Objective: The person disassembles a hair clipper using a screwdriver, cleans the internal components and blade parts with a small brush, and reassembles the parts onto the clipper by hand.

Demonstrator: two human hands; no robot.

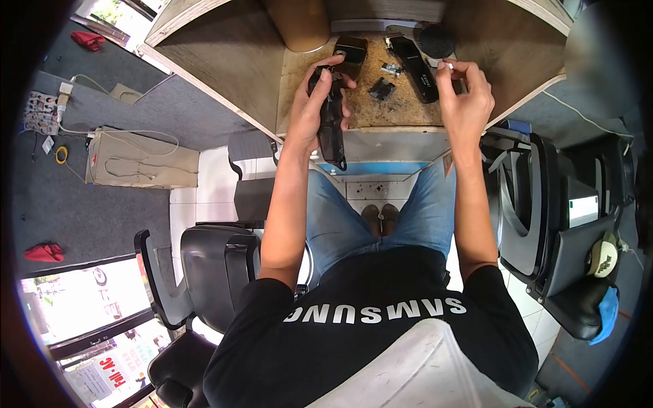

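My left hand [309, 109] is wrapped around a black hair clipper [332, 129], held upright over the front edge of a wooden shelf [367, 119]. At the shelf's right side, my right hand [468, 98] pinches a small white piece [447, 65] whose kind I cannot make out. Close to those fingertips, a second black clipper [416, 71] lies on the shelf beside a round black brush-like head [435, 41]. Between the hands are a small metal part [391, 69] and a black plastic piece [382, 88]. A dark box [354, 51] stands just behind my left hand.
A brown cylinder [303, 27] stands at the shelf's back left. Wooden side walls [224, 61] enclose the shelf. Black chairs [211, 272] stand to the left and more seats [578, 285] to the right. A cardboard box [139, 160] and cables are further left.
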